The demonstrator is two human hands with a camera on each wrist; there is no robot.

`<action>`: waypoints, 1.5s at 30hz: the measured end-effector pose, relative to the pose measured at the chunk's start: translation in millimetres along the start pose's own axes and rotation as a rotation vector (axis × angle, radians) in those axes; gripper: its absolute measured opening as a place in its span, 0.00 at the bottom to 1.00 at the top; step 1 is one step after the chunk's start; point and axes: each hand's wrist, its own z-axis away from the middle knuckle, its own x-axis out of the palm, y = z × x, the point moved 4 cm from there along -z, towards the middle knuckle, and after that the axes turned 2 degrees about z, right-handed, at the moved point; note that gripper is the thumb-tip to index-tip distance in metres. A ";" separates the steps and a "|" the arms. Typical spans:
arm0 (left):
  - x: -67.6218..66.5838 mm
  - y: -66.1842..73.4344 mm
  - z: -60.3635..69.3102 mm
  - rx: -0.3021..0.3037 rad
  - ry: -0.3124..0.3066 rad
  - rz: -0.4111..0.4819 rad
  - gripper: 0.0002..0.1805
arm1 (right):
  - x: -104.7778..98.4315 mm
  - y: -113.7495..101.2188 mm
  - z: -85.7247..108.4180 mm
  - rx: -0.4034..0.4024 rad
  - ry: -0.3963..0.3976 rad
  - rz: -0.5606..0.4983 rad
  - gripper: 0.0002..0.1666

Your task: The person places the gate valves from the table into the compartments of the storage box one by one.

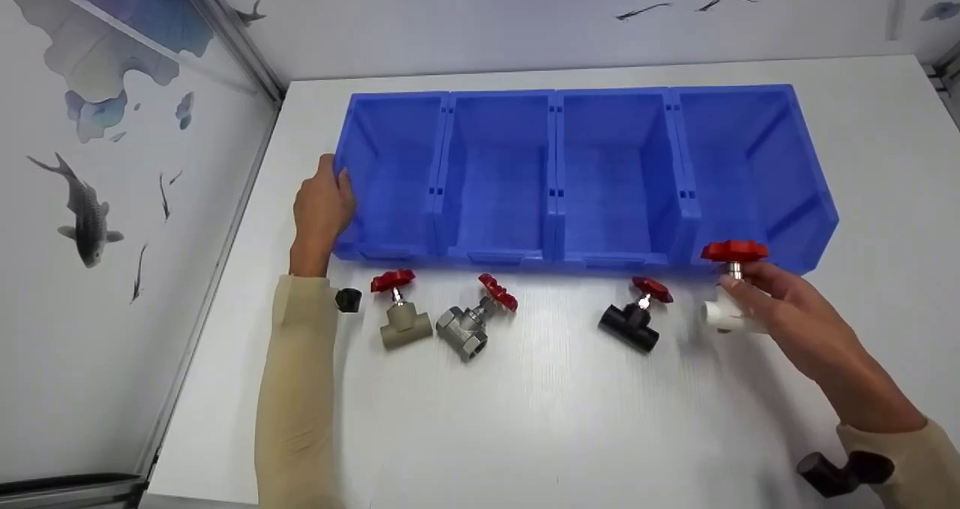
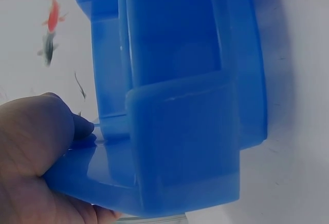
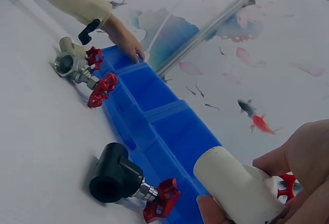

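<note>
My left hand grips the left wall of a blue bin row, its thumb over the rim in the left wrist view. In my right hand is a white valve with a red handwheel, held just in front of the rightmost compartment. The right wrist view shows its white pipe body between thumb and fingers. On the table lie a black valve, a silver metal valve and a beige valve, each with a red handwheel.
Several side-by-side compartments make up the bin row, with no items visible inside. White panels with painted fish stand at the left and the back. The white table extends in front of the valves.
</note>
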 end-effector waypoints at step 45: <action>3.2 -2.3 -3.3 -0.026 -0.043 -0.020 0.24 | -39.9 -12.9 -47.7 0.088 0.065 -0.068 0.44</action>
